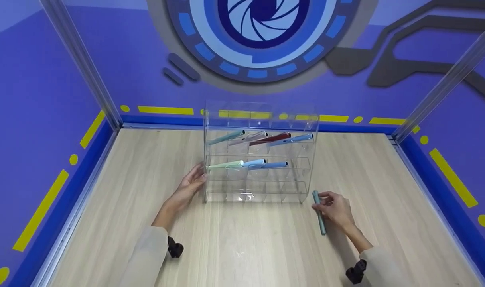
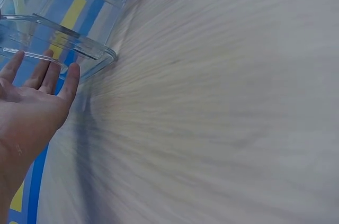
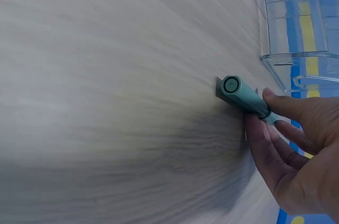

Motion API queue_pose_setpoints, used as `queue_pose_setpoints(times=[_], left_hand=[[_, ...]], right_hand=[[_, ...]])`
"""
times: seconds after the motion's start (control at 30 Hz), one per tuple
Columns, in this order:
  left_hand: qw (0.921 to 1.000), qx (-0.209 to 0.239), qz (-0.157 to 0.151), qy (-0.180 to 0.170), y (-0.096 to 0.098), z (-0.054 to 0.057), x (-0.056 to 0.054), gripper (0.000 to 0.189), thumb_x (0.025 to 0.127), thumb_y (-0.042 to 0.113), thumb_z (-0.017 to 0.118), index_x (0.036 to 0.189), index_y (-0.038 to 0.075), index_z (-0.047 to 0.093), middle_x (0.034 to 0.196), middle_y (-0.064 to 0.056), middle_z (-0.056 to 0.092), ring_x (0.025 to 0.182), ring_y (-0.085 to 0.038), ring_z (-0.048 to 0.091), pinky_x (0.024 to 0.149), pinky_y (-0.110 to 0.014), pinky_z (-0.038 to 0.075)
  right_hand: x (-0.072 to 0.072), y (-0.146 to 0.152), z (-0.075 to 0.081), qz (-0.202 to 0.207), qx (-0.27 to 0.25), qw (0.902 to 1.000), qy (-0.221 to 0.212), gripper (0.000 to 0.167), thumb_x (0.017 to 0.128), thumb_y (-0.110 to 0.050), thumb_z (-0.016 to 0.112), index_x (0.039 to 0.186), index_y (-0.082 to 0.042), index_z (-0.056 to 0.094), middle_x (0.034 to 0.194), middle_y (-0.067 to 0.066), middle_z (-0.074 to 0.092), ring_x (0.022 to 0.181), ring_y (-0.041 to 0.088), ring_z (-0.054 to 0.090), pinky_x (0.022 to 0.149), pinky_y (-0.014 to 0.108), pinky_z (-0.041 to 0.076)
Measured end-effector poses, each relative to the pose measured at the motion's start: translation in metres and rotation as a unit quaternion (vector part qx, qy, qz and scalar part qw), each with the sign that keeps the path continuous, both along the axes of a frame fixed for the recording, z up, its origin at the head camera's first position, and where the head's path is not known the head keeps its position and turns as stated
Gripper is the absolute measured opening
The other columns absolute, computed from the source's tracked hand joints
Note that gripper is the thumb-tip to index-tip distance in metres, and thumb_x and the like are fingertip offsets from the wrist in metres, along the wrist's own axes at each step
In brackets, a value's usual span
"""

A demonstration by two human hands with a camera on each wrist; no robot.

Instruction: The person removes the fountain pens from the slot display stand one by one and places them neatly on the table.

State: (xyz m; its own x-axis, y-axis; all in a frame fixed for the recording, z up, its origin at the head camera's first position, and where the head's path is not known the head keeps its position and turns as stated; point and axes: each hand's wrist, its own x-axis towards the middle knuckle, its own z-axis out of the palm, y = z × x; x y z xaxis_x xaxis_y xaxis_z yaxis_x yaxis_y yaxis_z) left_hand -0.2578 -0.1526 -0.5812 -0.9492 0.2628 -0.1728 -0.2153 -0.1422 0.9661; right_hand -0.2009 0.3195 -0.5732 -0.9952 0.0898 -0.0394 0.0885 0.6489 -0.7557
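A clear acrylic pen rack [image 1: 256, 193] with several compartments stands upright on the wooden table. My left hand [image 1: 186, 188] rests at its left side; in the left wrist view the fingers [image 2: 72, 83] are extended along the clear edge. To the right of the rack, my right hand [image 1: 336, 209] pinches a teal pen [image 1: 319, 217] between thumb and fingers. In the right wrist view the pen [image 3: 241, 96] points its round end at the camera, close above the tabletop. That hand and pen are apart from the rack.
The rack's upper row holds a teal pen [image 1: 228, 136], a pale one [image 1: 248, 138], a dark red one [image 1: 271, 138] and a blue one [image 1: 292, 139]. Light green and blue pens [image 1: 266, 165] lie lower. Blue printed walls [image 1: 138, 87] enclose the wooden table [image 1: 242, 247].
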Motion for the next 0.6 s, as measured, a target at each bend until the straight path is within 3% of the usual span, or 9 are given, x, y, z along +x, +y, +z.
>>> queue_pose_setpoints(times=[0.23, 0.4, 0.6], left_hand=[[1.0, 0.001, 0.003, 0.002, 0.002, -0.002, 0.0, 0.07, 0.105, 0.027, 0.06, 0.163, 0.018, 0.023, 0.169, -0.01, 0.026, 0.158, -0.029, 0.025, 0.131, -0.046, 0.022], [1.0, 0.004, 0.003, 0.005, 0.002, -0.003, 0.001, 0.069, 0.105, 0.026, 0.06, 0.163, 0.018, 0.023, 0.169, -0.011, 0.027, 0.158, -0.03, 0.024, 0.131, -0.046, 0.022], [1.0, 0.001, 0.009, 0.004, 0.002, -0.002, 0.002, 0.068, 0.105, 0.027, 0.059, 0.163, 0.018, 0.025, 0.168, -0.01, 0.028, 0.158, -0.03, 0.024, 0.13, -0.048, 0.023]], right_hand=[[0.001, 0.008, 0.001, 0.003, -0.031, 0.9995, -0.001, 0.044, 0.088, -0.01, 0.081, 0.124, 0.009, 0.065, 0.098, 0.022, 0.073, 0.08, 0.022, 0.072, 0.06, 0.027, 0.064], [0.005, 0.017, 0.012, 0.001, -0.049, 0.9988, 0.007, 0.04, 0.093, -0.012, 0.077, 0.125, 0.008, 0.065, 0.101, 0.024, 0.073, 0.082, 0.026, 0.076, 0.061, 0.03, 0.065], [0.011, 0.021, 0.037, 0.01, -0.048, 0.9981, 0.039, 0.034, 0.093, -0.013, 0.076, 0.122, 0.005, 0.068, 0.099, 0.021, 0.073, 0.078, 0.006, 0.07, 0.063, 0.021, 0.062]])
